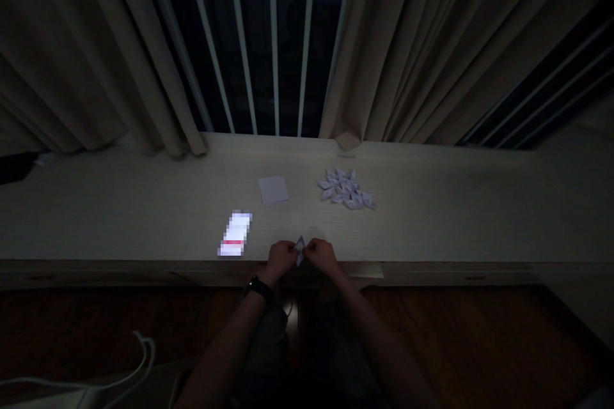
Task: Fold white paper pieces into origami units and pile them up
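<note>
Between my two hands, at the front edge of the pale counter, is a small folded piece of white paper [300, 250] with pointed ends. My left hand [282, 258], with a dark watch [259, 287] on its wrist, pinches the paper's left side. On the opposite side my right hand [321, 254] pinches it too. Beyond them lies a stack of square white paper [274, 190]. A pile of small folded paper pieces [346, 189] sits to the right of the stack; their exact shape is hard to make out in the dim light.
A lit phone [235, 234], its screen blurred out, lies on the counter [446, 211] left of my hands. Curtains [407, 45] and a barred window [261, 45] stand behind. White cables [144, 358] run at the lower left, and a dark object [18, 167] rests at the far left.
</note>
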A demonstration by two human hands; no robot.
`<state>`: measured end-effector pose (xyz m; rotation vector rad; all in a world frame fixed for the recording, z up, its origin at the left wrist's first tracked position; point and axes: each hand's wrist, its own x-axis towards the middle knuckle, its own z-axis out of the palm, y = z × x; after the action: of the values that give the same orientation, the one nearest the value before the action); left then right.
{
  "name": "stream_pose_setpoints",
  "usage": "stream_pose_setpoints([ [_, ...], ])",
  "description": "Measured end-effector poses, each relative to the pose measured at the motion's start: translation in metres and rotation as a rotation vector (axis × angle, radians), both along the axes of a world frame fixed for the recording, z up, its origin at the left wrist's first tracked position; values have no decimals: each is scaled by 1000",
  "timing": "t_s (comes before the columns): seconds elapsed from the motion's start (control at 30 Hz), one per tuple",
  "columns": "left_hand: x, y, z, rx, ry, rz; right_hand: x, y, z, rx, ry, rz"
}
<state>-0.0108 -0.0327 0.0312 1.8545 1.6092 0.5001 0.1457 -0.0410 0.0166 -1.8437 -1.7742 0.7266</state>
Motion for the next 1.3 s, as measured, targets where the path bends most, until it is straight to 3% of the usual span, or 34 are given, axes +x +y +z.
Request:
stream_pose_setpoints([
  [0.4, 2, -2, -1, 2, 47, 2, -4, -1, 1, -22, -91, -35],
  [0.87, 10, -7, 1, 31, 204, 63, 0, 1, -4, -21, -34, 8],
  [1.1, 8, -3, -3, 35, -72, 79, 4, 2, -10, 67, 162, -33],
  [1.3, 4, 7, -12, -116, -369, 162, 8, 3, -11, 89, 297, -4],
])
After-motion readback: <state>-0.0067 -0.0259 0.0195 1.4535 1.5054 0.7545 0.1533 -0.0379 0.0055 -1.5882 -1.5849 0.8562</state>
